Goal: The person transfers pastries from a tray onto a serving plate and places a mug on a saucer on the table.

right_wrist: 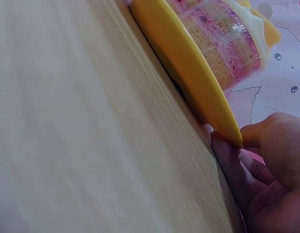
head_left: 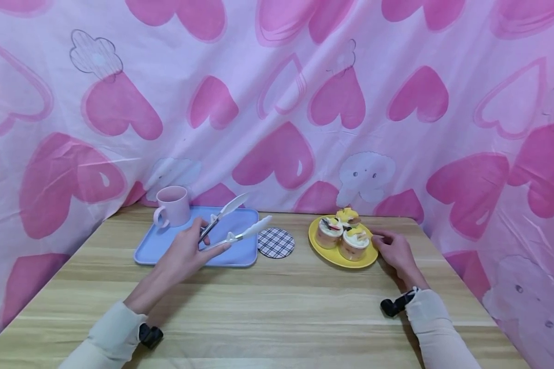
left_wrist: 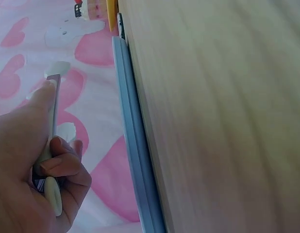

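Metal tongs with white tips are held in my left hand, their arms spread apart and nothing between them. They hang over the blue tray; in the left wrist view, fingers curl round the tongs' handle. My right hand pinches the right rim of a yellow plate, thumb on top and fingers beneath, as the right wrist view shows. Three cream-topped dessert cups with yellow pieces on them stand close together on that plate.
A pink mug stands at the tray's back left corner. Between tray and plate lies a round checked coaster. Behind the wooden table hangs a pink heart-patterned curtain.
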`<state>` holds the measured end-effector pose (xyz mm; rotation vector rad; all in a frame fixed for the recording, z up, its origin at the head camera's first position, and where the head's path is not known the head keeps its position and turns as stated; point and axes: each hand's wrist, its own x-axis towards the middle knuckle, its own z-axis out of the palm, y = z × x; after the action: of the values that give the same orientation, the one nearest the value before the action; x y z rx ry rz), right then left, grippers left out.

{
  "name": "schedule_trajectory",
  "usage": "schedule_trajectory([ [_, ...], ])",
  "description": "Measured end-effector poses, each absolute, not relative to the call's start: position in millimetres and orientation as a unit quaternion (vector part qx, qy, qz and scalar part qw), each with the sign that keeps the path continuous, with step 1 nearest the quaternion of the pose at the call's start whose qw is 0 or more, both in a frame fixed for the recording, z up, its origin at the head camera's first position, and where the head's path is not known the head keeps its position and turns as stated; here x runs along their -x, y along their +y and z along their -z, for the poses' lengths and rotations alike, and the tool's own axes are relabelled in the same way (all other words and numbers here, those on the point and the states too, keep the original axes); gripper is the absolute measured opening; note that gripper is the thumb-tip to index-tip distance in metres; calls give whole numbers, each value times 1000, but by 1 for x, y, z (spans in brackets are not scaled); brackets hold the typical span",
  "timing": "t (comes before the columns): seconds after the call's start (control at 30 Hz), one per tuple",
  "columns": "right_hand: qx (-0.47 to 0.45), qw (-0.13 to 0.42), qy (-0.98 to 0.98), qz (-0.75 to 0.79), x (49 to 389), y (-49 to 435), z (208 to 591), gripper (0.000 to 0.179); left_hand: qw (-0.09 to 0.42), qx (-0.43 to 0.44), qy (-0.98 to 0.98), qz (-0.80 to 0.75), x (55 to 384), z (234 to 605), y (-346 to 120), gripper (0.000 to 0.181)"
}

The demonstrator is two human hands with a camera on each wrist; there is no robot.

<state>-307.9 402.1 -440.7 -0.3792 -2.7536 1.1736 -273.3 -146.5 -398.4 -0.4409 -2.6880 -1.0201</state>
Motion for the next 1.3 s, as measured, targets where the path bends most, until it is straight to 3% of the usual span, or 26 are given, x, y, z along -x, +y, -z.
schedule_trajectory([
  [0.5,118,77,-904,-403,302,406,441,44,94,120,-936,318,260,399,-169,65],
  [1.03,121,84,-910,-388,303,406,443,42,113,136,-941,288,249,407,-190,69],
  [1.3,117,79,-911,-388,305,403,443,42,28,122,-955,270,240,406,-195,78],
])
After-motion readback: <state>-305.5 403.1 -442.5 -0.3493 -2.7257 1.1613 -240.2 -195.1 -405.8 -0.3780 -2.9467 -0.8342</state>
